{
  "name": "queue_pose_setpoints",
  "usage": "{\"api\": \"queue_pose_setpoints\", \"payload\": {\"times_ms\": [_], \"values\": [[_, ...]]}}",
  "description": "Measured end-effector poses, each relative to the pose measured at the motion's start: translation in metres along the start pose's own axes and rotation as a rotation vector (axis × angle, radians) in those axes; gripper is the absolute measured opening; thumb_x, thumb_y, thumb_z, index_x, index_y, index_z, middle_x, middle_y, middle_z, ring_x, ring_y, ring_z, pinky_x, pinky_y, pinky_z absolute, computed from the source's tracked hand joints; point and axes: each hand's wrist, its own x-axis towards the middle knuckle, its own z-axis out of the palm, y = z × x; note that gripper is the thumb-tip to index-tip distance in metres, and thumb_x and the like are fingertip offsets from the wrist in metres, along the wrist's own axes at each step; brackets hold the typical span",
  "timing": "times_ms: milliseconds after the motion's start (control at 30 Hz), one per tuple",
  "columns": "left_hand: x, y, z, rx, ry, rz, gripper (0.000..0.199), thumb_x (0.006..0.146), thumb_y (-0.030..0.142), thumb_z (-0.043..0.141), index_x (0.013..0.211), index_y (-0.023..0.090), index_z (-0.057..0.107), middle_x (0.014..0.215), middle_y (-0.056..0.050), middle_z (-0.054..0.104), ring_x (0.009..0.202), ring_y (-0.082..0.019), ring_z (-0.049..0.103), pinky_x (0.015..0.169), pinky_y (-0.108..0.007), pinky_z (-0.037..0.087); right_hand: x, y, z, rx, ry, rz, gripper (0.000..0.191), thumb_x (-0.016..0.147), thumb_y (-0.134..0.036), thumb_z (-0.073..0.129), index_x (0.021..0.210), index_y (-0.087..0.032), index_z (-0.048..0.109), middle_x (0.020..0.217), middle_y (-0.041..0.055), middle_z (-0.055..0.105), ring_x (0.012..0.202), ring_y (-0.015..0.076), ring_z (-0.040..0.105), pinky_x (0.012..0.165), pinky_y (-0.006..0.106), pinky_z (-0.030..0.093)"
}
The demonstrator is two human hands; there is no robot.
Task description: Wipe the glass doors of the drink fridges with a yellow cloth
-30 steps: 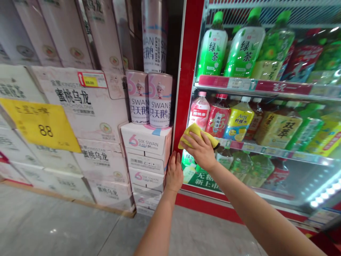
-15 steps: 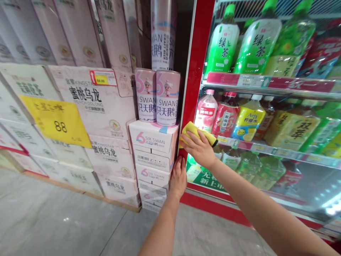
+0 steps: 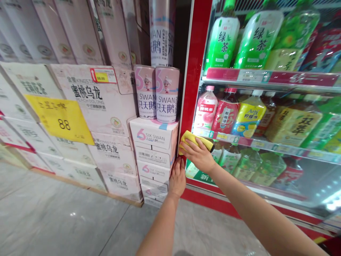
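Yellow cloth [image 3: 191, 136] lies bunched under the right hand [image 3: 201, 156], gripped beneath its curved fingers at the edge of the red-framed cooler [image 3: 195, 53], its long axis running sideways and slanting down to a dark-edged corner right of the grip. Left of the grip, cartons [image 3: 156, 138] read SIX SWAN; farther left, a sign [image 3: 58, 121] shows 88. Above and to the right, bottles [image 3: 221, 42] say 绿茶. Below-left, the left hand [image 3: 178, 177] rests, fingers extended; fingers hide the cloth's lower part
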Motion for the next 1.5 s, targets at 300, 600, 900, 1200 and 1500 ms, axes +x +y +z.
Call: {"api": "queue_pose_setpoints", "payload": {"times_ms": [300,600,900,1200,1500], "values": [[0.027,0.008,-0.016,-0.005,0.029,0.005,0.073,0.091,0.002,0.046,0.161,0.01,0.026,0.157,-0.021,0.049,0.147,-0.026,0.048,0.116,-0.037,0.047,-0.048,0.002,-0.037,-0.129,0.063,0.355,0.048,0.103,-0.019,0.051,0.147,-0.035,0.055,0.154,0.0004,0.057,0.155,0.0198,0.033,0.132,0.046,0.008],[0.065,0.02,-0.022,-0.116,0.188,-0.036,0.075,0.092,-0.002,0.044,0.162,0.014,0.023,0.158,-0.02,0.046,0.153,-0.028,0.036,0.121,-0.044,0.044,-0.053,0.003,-0.035,-0.079,0.013,0.241,0.035,0.104,-0.024,0.053,0.134,-0.035,0.066,0.148,-0.0041,0.063,0.144,0.0174,0.048,0.132,0.041,0.006],[0.091,0.065,-0.014,-0.177,0.288,0.036,0.075,0.093,-0.002,0.041,0.163,0.018,0.023,0.158,-0.017,0.049,0.157,-0.027,0.029,0.127,-0.05,0.033,-0.137,-0.003,-0.062,-0.097,-0.03,0.376,0.038,0.104,-0.024,0.052,0.137,-0.038,0.064,0.143,-0.0047,0.066,0.143,0.017,0.05,0.132,0.043,0.012],[0.111,0.101,-0.02,-0.28,0.298,0.133,0.073,0.094,-0.001,0.042,0.162,0.02,0.027,0.161,-0.017,0.044,0.157,-0.025,0.027,0.13,-0.054,0.025,-0.149,0.036,-0.087,-0.221,0.081,0.606,0.046,0.1,-0.017,0.055,0.139,-0.04,0.063,0.149,-0.0023,0.061,0.143,0.0205,0.05,0.127,0.046,0.023],[0.134,0.11,-0.033,-0.382,0.353,0.125,0.061,0.099,0.007,0.042,0.158,0.02,0.036,0.162,-0.017,0.043,0.157,-0.027,0.028,0.128,-0.056,0.026,-0.125,0.018,-0.067,-0.192,0.052,0.525,0.03,0.101,-0.031,0.061,0.128,-0.042,0.068,0.147,-0.0071,0.063,0.142,0.0177,0.049,0.127,0.042,0.018]]}}
